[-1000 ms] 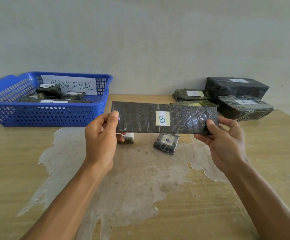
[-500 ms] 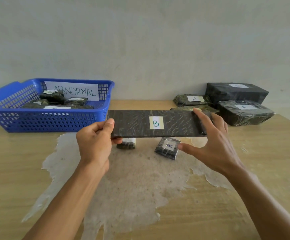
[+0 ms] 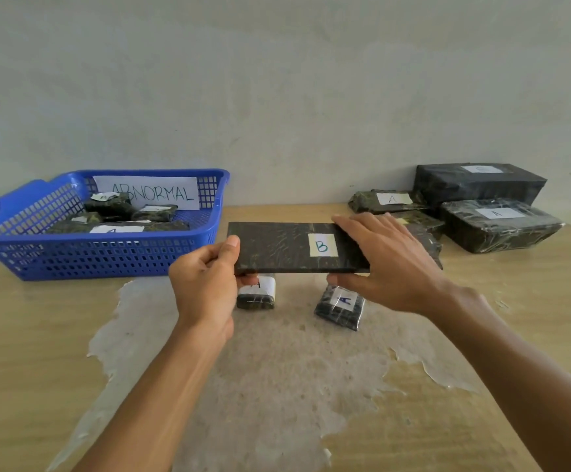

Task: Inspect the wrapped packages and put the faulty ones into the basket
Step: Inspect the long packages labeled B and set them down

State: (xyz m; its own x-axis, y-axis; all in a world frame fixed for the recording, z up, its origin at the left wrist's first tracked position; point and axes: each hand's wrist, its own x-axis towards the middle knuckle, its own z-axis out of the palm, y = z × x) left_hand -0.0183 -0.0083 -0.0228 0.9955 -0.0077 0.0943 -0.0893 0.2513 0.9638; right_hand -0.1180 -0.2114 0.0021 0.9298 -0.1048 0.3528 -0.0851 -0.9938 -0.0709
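At mid-frame, the left hand [image 3: 205, 284] and right hand [image 3: 388, 264] are gripping the flat package [image 3: 277, 248], long axis left-right, its left-hand end lying nearer the basket [image 3: 107, 264] at frame left.

Bench [image 3: 39, 352] — light wood-grain top, running back to the wall. Large irregular pale patch [image 3: 277, 386] mid-surface where the top layer has peeled; ragged edges, rough speckled texture inside. Wall [image 3: 277, 80] behind is plain grey-white — faint smudges, nothing mounted on it.
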